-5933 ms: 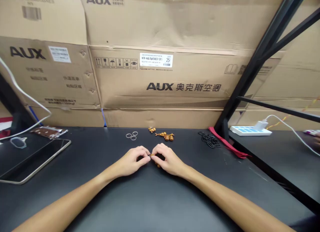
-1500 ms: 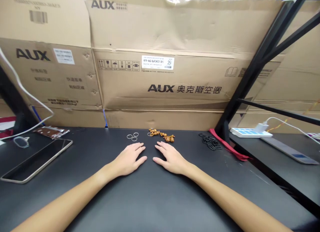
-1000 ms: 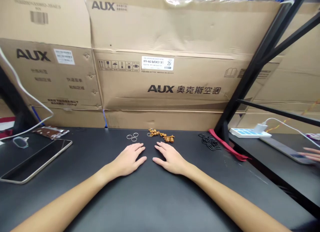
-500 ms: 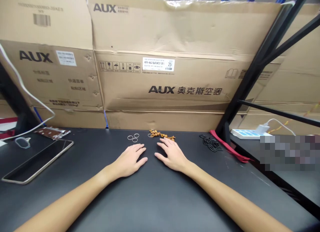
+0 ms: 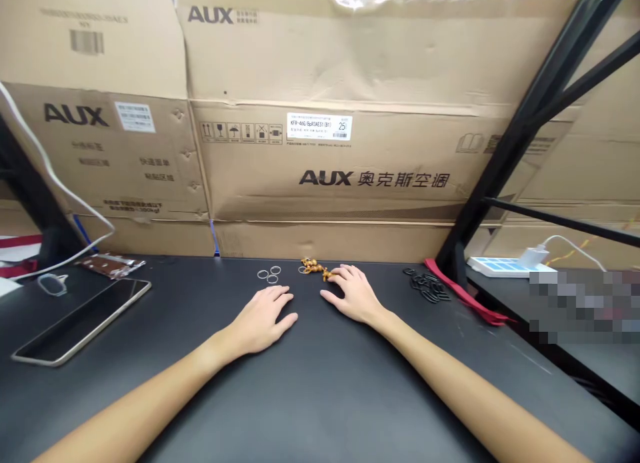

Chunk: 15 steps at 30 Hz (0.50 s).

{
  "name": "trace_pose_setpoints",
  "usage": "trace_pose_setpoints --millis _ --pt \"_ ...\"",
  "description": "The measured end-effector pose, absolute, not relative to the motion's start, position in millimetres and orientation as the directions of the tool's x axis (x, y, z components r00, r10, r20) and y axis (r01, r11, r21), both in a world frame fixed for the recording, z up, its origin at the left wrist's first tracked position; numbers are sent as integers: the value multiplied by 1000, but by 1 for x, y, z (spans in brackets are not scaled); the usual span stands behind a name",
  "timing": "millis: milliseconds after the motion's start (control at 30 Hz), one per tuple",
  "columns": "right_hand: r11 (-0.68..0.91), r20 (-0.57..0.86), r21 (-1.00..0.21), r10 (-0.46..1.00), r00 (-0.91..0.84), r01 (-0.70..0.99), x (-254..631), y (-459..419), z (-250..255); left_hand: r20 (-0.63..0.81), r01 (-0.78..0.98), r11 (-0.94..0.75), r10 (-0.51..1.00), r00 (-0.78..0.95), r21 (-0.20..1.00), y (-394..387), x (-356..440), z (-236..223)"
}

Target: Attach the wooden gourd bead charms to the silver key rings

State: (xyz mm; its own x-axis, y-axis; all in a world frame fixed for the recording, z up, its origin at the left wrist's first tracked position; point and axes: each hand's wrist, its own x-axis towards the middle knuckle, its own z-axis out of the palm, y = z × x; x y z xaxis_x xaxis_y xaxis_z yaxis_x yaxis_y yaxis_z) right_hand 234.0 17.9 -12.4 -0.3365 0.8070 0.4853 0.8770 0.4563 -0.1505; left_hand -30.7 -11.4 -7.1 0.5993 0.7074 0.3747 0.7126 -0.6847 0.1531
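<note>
My left hand (image 5: 261, 315) lies flat and open on the black tabletop (image 5: 320, 396), palm down, holding nothing. Its fingertips sit just below 3 metal rings (image 5: 269, 274), close but not touching them. My right hand (image 5: 353, 295) is also open and palm down, with no grip on anything. Its fingers (image 5: 345, 272) reach the end of a wooden bead charm (image 5: 313, 267) (touching it, as far as I can tell at this size). The charm lies along the far edge of the table, between the rings and my right hand.

Farther right lies a heap of black loops (image 5: 427, 287), beside a red strip (image 5: 463, 298) that runs along a black shelf post (image 5: 453, 250). To my left is a dark tablet (image 5: 83, 321) in a pale frame. Behind everything stand large AUX cardboard boxes (image 5: 320, 163). A white power strip (image 5: 500, 266) sits at the right, next to a pixelated patch (image 5: 583, 306).
</note>
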Motion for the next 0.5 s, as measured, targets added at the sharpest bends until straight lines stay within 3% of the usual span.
trace_pose_setpoints --millis 267,500 --pt "636 542 -184 702 -462 750 222 -10 -4 417 858 -495 815 403 139 -2 -30 -13" --pt "730 545 -233 645 -535 643 208 -25 -4 405 608 -762 639 654 222 -15 -27 3"
